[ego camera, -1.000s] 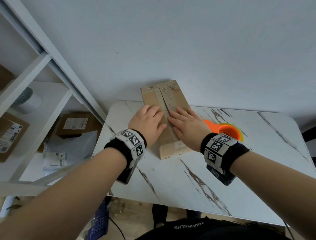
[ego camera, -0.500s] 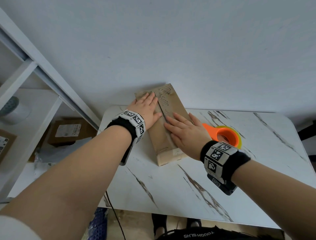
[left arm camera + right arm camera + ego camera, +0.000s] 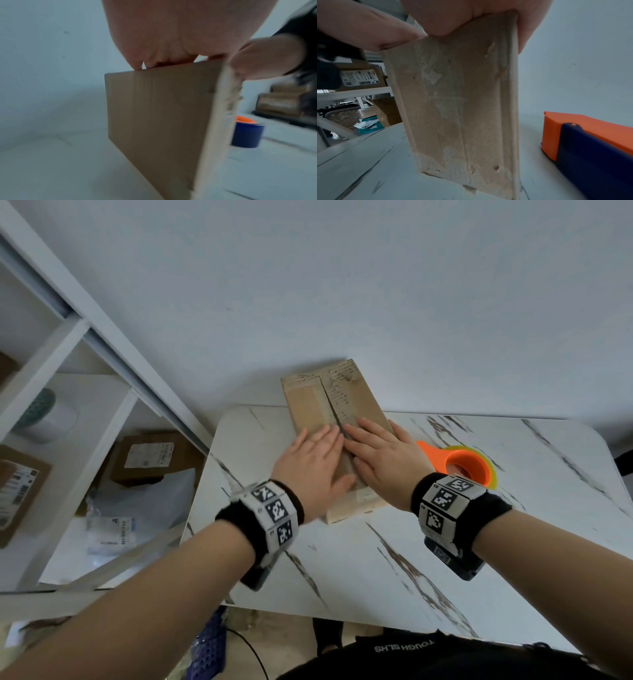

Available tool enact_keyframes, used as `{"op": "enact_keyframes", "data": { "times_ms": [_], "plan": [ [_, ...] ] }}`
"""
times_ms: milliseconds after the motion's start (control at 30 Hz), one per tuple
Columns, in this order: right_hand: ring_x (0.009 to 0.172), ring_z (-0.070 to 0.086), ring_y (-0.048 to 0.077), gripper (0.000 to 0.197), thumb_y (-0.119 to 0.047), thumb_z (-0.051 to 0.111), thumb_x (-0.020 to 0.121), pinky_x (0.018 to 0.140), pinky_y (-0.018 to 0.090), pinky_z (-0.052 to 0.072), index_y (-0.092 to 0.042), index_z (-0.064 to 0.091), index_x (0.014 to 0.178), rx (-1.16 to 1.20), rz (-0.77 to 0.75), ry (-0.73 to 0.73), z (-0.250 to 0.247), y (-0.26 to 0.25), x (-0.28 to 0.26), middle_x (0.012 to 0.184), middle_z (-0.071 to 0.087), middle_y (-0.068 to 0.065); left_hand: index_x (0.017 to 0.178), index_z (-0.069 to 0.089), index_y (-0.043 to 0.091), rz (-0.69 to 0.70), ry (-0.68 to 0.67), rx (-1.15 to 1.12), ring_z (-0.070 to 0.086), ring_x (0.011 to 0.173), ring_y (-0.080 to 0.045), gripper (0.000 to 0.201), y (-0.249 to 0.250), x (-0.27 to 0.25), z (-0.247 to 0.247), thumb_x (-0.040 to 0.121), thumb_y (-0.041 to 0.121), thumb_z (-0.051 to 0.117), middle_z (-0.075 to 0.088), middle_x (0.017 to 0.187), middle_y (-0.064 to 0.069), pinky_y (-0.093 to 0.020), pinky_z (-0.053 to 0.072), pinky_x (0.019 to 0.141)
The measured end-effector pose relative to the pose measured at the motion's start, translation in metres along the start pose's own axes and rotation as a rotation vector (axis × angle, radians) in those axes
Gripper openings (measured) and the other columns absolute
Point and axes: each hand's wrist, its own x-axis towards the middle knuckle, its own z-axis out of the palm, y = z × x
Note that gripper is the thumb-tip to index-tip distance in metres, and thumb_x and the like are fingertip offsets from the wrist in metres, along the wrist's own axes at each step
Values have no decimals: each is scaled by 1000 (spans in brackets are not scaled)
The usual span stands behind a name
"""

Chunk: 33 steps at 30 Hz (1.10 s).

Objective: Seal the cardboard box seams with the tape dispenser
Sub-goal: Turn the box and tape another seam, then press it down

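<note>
Head view: cardboard box [image 3: 334,419], long and narrow, lies on the white marbled bench [image 3: 394,559], its far end toward the wall. Left hand [image 3: 310,467] and right hand [image 3: 383,460] rest flat on the box top, fingers straight, one either side of the centre seam [image 3: 337,419], nearly touching each other. Tape dispenser [image 3: 466,467], orange, sits on the bench just right of the box, beside the right hand. White shelving [image 3: 68,392] with parcels stands left of the box.

Left wrist view: palm over the box's upper edge [image 3: 154,108]; image blurred.

Right wrist view: fingers over the box's taped end face [image 3: 458,101]; dispenser [image 3: 590,142] right of the box.
</note>
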Motion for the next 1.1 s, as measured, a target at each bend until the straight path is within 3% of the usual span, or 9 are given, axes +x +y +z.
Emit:
{"op": "enact_keyframes", "data": {
  "times_ms": [100, 267, 367, 467, 600, 667, 767, 867, 1100],
  "plan": [
    [147, 9, 10, 76, -47, -5, 80, 118, 40, 2, -28, 30, 145, 6, -3, -23, -4, 1, 1, 157, 19, -11, 147, -6, 7, 4, 7, 64, -10, 146, -18, 93, 13, -13, 12, 82, 71, 8, -9, 158, -6, -38, -9, 119],
    [146, 14, 11, 70, -57, 16, 85, 117, 39, 0, -24, 34, 144, 61, -48, -22, -6, 3, -17, 156, 24, -6, 147, -8, 4, 14, 45, 115, -10, 146, -22, 80, 12, -12, 15, 93, 53, 26, -10, 158, -11, -37, -11, 116],
    [132, 46, 26, 63, -53, 35, 82, 107, 51, 25, -18, 55, 130, -67, -136, -5, 2, 7, -27, 141, 51, 7, 147, -7, 3, 11, 45, 102, -10, 146, -22, 82, 12, -11, 17, 92, 54, 28, -10, 157, -12, -37, -11, 116],
    [119, 58, 31, 53, -43, 41, 81, 94, 60, 40, -16, 65, 120, -65, -111, 14, 4, 9, -25, 128, 62, 10, 147, -7, 4, 12, 40, 111, -10, 146, -22, 82, 12, -10, 16, 92, 55, 27, -10, 158, -11, -37, -9, 117],
    [121, 56, 33, 53, -45, 42, 81, 94, 59, 43, -17, 64, 120, -26, -121, -12, 5, 7, -27, 130, 61, 12, 148, -4, 6, 8, 48, 84, -8, 146, -20, 78, 14, -11, 14, 92, 57, 19, -8, 158, -9, -36, -7, 119],
    [134, 42, 30, 54, -46, 50, 84, 107, 50, 37, -17, 56, 129, 66, -107, 60, 1, 8, -30, 142, 48, 12, 148, -3, 7, 3, 53, 85, -8, 146, -19, 77, 15, -12, 13, 89, 56, 9, -7, 158, -9, -36, -6, 119],
    [145, 16, 18, 60, -41, 54, 90, 115, 27, 13, -16, 37, 143, 318, 84, 153, -10, 16, -37, 155, 25, 1, 148, -3, 11, 14, 39, 63, -10, 146, -17, 70, 14, -13, 13, 94, 53, 11, -9, 158, -7, -36, -7, 119],
    [136, 32, 24, 41, -25, 47, 95, 109, 31, 28, -9, 48, 133, 363, 306, 281, -9, 37, -45, 144, 41, 9, 149, -3, 15, 17, 28, 2, -11, 145, -15, 64, 12, -13, 10, 97, 48, 18, -11, 158, -4, -35, -9, 119],
    [108, 56, 34, 51, -41, 62, 83, 90, 38, 42, -8, 46, 118, 120, 712, -206, 31, 76, -61, 116, 59, 13, 149, -1, 20, 28, 153, -88, -6, 146, -14, 64, 41, -8, 10, 97, 45, 27, -6, 159, 0, -35, -8, 119]
  ]
}}
